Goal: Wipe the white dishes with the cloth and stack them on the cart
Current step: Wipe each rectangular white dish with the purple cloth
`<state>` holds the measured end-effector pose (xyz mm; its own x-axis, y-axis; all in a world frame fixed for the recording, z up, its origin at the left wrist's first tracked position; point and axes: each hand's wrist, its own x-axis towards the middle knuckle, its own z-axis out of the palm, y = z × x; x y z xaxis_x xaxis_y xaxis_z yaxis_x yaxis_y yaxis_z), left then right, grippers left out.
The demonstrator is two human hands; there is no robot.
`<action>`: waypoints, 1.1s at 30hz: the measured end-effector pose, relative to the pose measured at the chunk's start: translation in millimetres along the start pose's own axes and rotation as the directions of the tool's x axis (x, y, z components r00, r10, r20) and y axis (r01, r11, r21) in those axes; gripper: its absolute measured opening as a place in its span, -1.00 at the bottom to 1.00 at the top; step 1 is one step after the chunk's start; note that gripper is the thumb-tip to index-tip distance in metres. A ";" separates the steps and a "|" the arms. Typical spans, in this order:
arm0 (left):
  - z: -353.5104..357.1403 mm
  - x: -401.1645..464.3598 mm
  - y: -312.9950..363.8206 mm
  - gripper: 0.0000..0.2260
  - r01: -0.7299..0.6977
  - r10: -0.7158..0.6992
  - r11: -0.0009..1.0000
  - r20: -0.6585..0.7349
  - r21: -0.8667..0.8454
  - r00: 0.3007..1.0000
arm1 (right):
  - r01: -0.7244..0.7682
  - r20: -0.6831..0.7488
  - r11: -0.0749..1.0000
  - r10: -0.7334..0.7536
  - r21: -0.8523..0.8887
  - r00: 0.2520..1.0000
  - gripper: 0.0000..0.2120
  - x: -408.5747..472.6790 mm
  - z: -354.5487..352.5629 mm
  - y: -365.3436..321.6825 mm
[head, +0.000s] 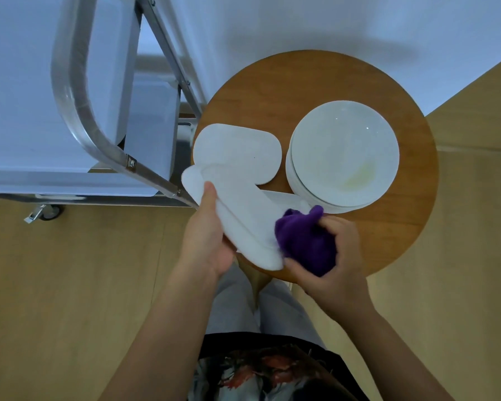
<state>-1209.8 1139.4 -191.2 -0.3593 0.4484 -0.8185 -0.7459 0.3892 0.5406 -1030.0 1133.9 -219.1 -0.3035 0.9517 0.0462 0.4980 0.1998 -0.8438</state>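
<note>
Head view. The left hand (207, 238) holds a long white oblong dish (237, 209) tilted above the 7 o'clock edge of the round wooden table (272, 91), its grip clamped on the dish's rim (thumb on top). The right hand (337, 256) grips a bunched purple cloth (304, 240) that appears to touch the dish's near end. A stack of round white plates (344, 151) sits at 3 o'clock; a flat white oval dish (237, 149) at 9 o'clock. The steel cart (75, 111) stands at 9 o'clock of the table.
</note>
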 end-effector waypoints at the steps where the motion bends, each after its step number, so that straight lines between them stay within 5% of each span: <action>1: 2.6 -1.0 -4.2 -0.73 0.037 -0.037 0.999 -0.017 -0.004 0.999 | 0.045 0.021 0.998 -0.044 -0.032 0.999 -0.29 -0.6 2.6 -1.1; 6: 3.0 -0.4 -13.8 -0.66 0.118 -0.125 0.989 -0.078 -0.088 0.989 | 0.097 0.258 0.983 -0.054 -0.154 0.965 -0.17 -2.0 6.0 -1.2; 10: 3.5 -1.9 -19.3 -0.64 0.195 -0.200 0.977 -0.048 -0.080 0.979 | 0.134 0.204 0.949 -0.077 -0.287 0.976 -0.40 0.4 7.5 7.8; 13: -8.6 -0.2 -14.5 -0.50 0.250 -0.267 0.959 0.127 0.136 0.955 | -0.130 0.150 0.985 0.145 -0.111 0.978 -0.54 7.5 -0.7 15.3; 14: -16.0 2.1 -12.5 -0.46 0.179 -0.219 0.940 0.110 0.290 0.969 | -0.277 0.158 0.961 0.277 -0.021 0.948 -0.58 9.8 -5.1 20.0; 16: -33.9 12.8 -12.2 -0.58 -0.090 0.110 0.826 -0.002 0.557 0.994 | -0.489 0.229 0.865 0.456 0.113 0.860 -0.64 15.0 -14.3 31.4; 18: -48.0 26.8 -13.4 -0.62 -0.280 0.393 0.609 0.023 0.742 0.919 | -0.591 0.324 0.785 0.518 0.189 0.792 -0.67 22.1 -23.3 42.1; 20: -53.5 41.9 -14.3 -0.63 -0.331 0.340 0.572 0.151 0.750 0.928 | -0.667 0.429 0.718 0.548 0.198 0.718 -0.67 29.7 -27.3 51.3; 22: -56.5 58.9 -17.8 -0.84 -0.353 0.284 0.511 0.233 0.784 0.930 | -0.739 0.492 0.655 0.596 0.160 0.635 -0.67 35.9 -22.9 59.4; 24: -56.5 74.0 -17.2 -0.93 -0.352 0.316 0.422 0.228 0.835 0.921 | -0.802 0.474 0.579 0.670 0.147 0.571 -0.67 39.7 -13.1 67.0; 28: -58.3 89.0 -19.5 -0.91 -0.285 0.290 0.509 0.150 0.812 0.945 | -0.864 0.338 0.354 0.813 0.357 0.473 -0.56 41.5 -0.1 81.5; 33: -59.9 94.2 -27.2 -0.85 -0.257 0.298 0.571 0.095 0.780 0.950 | -0.801 0.117 0.400 0.861 0.446 0.495 -0.54 27.3 13.1 84.5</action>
<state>-1256.9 1122.8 -294.6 -0.5100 0.6186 -0.5977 0.1043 0.7343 0.6708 -1006.9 1173.7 -296.1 0.1836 0.6162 -0.7659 0.0804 -0.7859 -0.6131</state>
